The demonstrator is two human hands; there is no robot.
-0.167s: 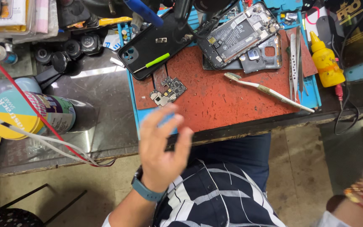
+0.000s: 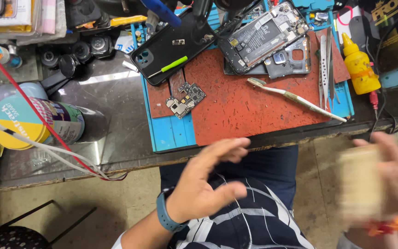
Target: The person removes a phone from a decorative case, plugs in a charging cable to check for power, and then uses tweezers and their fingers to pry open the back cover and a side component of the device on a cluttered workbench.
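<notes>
Below the front edge of the bench [image 2: 116,157], over the lap, the left hand [image 2: 208,184] hangs with fingers spread and slightly curled, palm turned inward, holding nothing; a blue band sits on its wrist. At the lower right the right hand [image 2: 392,175] is wrapped around a pale tan, block-shaped object [image 2: 358,184], though motion blur makes it impossible to tell what the object is or how tightly the fingers close on it. The two hands are well apart, both clear of the bench top.

On the bench lies a red work mat [image 2: 254,106] over a blue mat [image 2: 171,133]. A small circuit board [image 2: 185,100] rests near the red mat's left edge, partly on the blue one. Behind it a black phone back cover [image 2: 176,46] lies with a green-handled tool [image 2: 169,66] across it. To the right an opened phone [image 2: 266,37] shows its insides, with a grey frame piece just beside it. A toothbrush [image 2: 295,98] lies slantwise across the red mat, and tweezers [image 2: 325,64] rest near its right edge. A yellow squeeze bottle [image 2: 360,67] lies further right. At far left a colourful can [image 2: 38,122] lies on its side, with a red wire and white cables crossing it.
</notes>
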